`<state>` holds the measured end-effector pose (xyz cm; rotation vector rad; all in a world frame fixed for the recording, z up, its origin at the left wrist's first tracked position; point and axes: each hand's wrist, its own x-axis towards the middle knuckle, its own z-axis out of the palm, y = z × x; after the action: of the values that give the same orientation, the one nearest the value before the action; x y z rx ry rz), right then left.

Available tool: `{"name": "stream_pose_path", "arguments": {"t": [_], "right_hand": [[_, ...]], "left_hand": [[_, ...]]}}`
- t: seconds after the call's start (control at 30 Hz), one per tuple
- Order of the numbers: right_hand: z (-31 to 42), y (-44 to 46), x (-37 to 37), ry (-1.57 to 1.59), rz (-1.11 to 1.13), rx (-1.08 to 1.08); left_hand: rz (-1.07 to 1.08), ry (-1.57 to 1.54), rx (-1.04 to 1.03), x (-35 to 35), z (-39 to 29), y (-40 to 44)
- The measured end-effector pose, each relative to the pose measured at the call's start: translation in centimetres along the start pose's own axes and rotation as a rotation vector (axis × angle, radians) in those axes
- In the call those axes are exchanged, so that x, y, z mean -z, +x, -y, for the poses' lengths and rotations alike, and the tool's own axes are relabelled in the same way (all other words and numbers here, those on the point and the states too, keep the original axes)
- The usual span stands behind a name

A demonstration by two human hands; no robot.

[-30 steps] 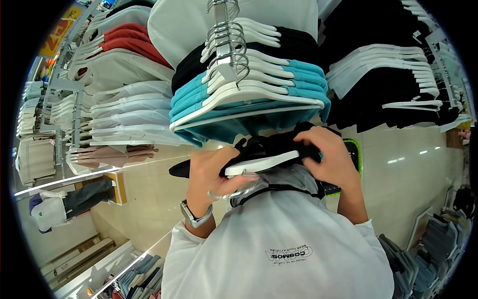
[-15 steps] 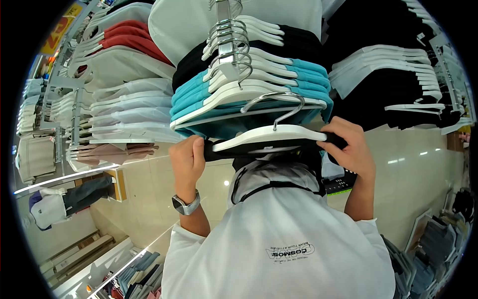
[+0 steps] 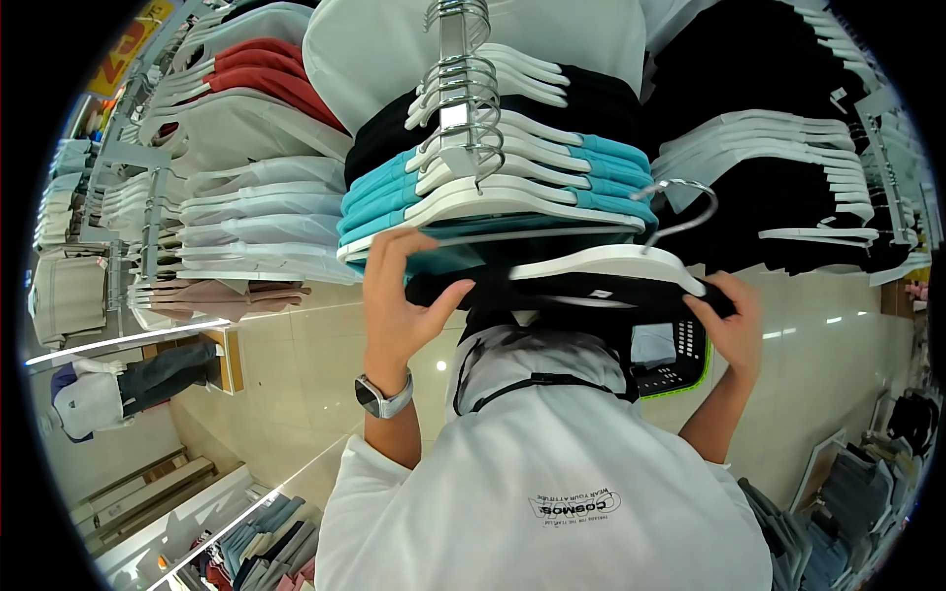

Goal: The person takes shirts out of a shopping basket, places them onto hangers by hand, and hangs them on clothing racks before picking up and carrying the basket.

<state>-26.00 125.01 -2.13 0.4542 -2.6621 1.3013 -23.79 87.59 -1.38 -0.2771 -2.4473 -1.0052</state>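
Note:
A black garment (image 3: pixel 562 290) hangs on a white hanger (image 3: pixel 601 261) with a silver hook, held in front of my chest. My right hand (image 3: pixel 731 320) pinches the garment's shoulder at the hanger's right end. Beside the garment's left end is my left hand (image 3: pixel 399 295), open, its thumb apart from the raised fingers. Those fingers are close to the front hanger of the teal garments (image 3: pixel 379 212); whether they touch it I cannot tell. A watch (image 3: pixel 384 396) is on my left wrist.
Teal and black garments hang from a metal rail (image 3: pixel 455 98) ahead. White garments (image 3: pixel 261 231) and red ones (image 3: pixel 256 64) hang to the left, black ones (image 3: pixel 778 192) to the right. A black basket with a green rim (image 3: pixel 706 369) stands below. A mannequin (image 3: pixel 118 394) is at the left.
My left hand has let go of the black garment's left shoulder and moved up with its fingers spread. The hanger and my right hand have shifted right.

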Motion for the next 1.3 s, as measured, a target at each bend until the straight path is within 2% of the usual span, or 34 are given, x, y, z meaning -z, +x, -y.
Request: {"name": "stream_pose_path", "arguments": {"t": [0.03,0.13,0.3,0.37,0.43,0.53,0.57,0.67,0.73,0.83,0.93,1.07,1.1,1.2,1.23,1.3], "right_hand": [[-0.9,-0.5,1.0,-0.011,0.032,-0.069],[-1.3,-0.7,4.1,-0.038,0.132,-0.272],[-0.7,-1.5,8.3,-0.221,0.081,-0.521],[-1.0,-1.7,9.5,-0.298,-0.013,-0.603],[-0.6,-1.7,10.6,-0.383,-0.092,-0.651],[-0.4,-0.9,11.6,-0.406,-0.189,-0.657],[-0.4,-0.4,11.8,-0.418,-0.204,-0.681],[-0.3,1.8,11.6,-0.468,-0.269,-0.608],[-0.3,3.5,11.6,-0.508,-0.294,-0.555],[-1.0,5.4,12.8,-0.409,-0.326,-0.474],[0.2,7.3,14.3,-0.379,-0.118,-0.509],[0.9,9.5,15.3,-0.424,0.045,-0.491],[1.4,10.0,15.3,-0.376,0.069,-0.566],[2.3,12.5,13.9,-0.387,0.145,-0.298],[1.8,12.5,12.6,-0.592,-0.021,-0.071],[1.2,14.4,10.0,-0.556,0.012,0.08]], "left_hand": [[-0.054,0.032,-0.058,-0.2,0.0,0.6],[-0.043,-0.026,-0.017,-0.7,-0.5,3.0],[0.03,-0.272,0.066,-2.5,0.7,6.5],[0.251,-0.035,-0.056,-2.4,1.8,7.6],[0.404,0.068,-0.19,-2.2,3.4,8.5],[0.391,-0.127,-0.358,-2.1,4.1,10.2],[0.411,-0.147,-0.295,-2.1,4.1,10.2],[0.442,-0.294,-0.199,-2.5,4.6,10.2],[0.424,-0.258,-0.163,-2.4,4.6,10.1],[0.478,-0.222,-0.237,-2.3,5.5,10.4],[0.482,-0.278,-0.186,-1.8,5.0,10.3],[0.497,-0.349,-0.159,-1.5,5.0,9.7],[0.509,-0.33,-0.174,-1.4,4.8,9.7],[0.511,-0.275,-0.175,-0.9,3.9,9.9],[0.497,-0.294,-0.172,-1.0,3.9,10.0],[0.478,-0.318,-0.145,-1.0,3.9,10.1]]}}
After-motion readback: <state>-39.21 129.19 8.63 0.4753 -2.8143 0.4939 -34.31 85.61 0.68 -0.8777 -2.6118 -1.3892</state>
